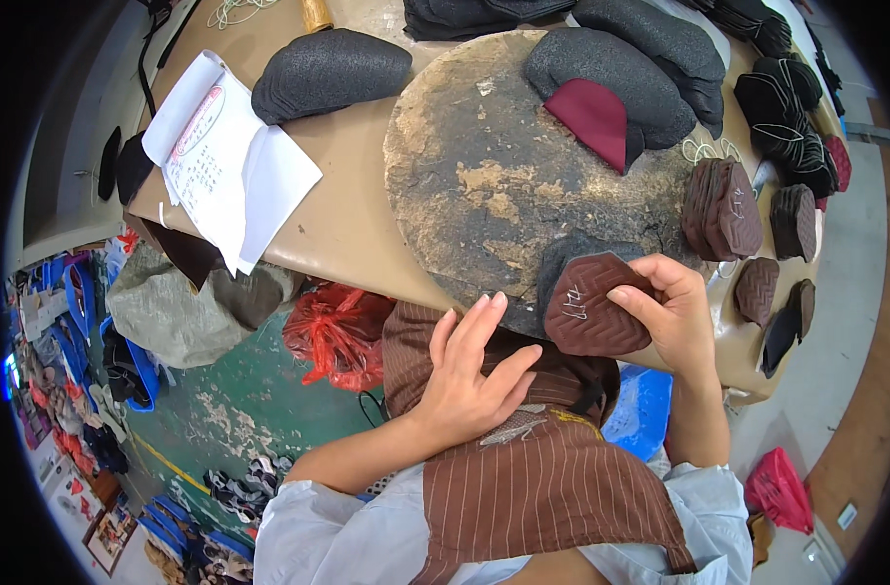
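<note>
Between thumb and fingers, my right hand [671, 310] grips a brown quilted shoe piece [593, 310] with a zigzag pattern and pale handwritten marks. It is held over the near edge of a round, worn board [474, 171]. Dark grey pieces [562, 258] lie just behind it on the board. My left hand [474, 375] is open and holds nothing, its fingers spread toward the board's near edge, left of the brown piece. Farther back on the board, a maroon piece [593, 119] rests against a stack of black textured pieces [611, 83].
Papers [220, 166] hang over the tan table's left edge, near another black stack [330, 76]. Right of the board stand bundles of brown quilted pieces [723, 210] and tied black ones [786, 122]. Below are a red plastic bag [337, 331] and a blue container [642, 409].
</note>
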Demonstrator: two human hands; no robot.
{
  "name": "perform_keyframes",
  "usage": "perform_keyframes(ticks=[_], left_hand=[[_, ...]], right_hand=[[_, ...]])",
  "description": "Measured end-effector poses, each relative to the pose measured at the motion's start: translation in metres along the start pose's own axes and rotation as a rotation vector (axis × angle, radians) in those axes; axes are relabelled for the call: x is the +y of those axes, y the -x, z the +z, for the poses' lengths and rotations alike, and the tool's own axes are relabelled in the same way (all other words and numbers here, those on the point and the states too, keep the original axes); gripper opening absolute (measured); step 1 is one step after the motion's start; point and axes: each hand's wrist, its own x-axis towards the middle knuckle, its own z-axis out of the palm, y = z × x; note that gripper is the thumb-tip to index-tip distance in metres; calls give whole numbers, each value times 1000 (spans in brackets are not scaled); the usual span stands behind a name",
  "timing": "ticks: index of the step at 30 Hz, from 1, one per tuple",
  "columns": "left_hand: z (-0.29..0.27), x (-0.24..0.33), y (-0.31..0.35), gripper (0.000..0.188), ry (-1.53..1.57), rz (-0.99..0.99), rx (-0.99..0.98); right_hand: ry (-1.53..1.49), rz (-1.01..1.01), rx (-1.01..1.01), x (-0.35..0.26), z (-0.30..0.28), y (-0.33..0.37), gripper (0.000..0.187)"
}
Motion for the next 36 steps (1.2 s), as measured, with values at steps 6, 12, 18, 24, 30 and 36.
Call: perform_keyframes(ticks=[6,12,18,24,30,36], left_hand=[[4,4,-4,54,-24,29,-7],[18,4,-6,57,-334,24,28],[17,5,-6,53,-410,48,19],[7,5,-13,45,-489,207,-88],[-10,3,-52,18,-420,344,-269],[-15,16,-78,49,-194,196,-420]], right_hand=[[27,-4,14,0,1,0,14],[159,-97,80,-1,5,7,12],[216,-121,139,-1,7,12,15],[149,20,93,-10,7,-1,14],[703,-437,171,-11,11,18,20],[386,-31,314,6,-1,27,17]])
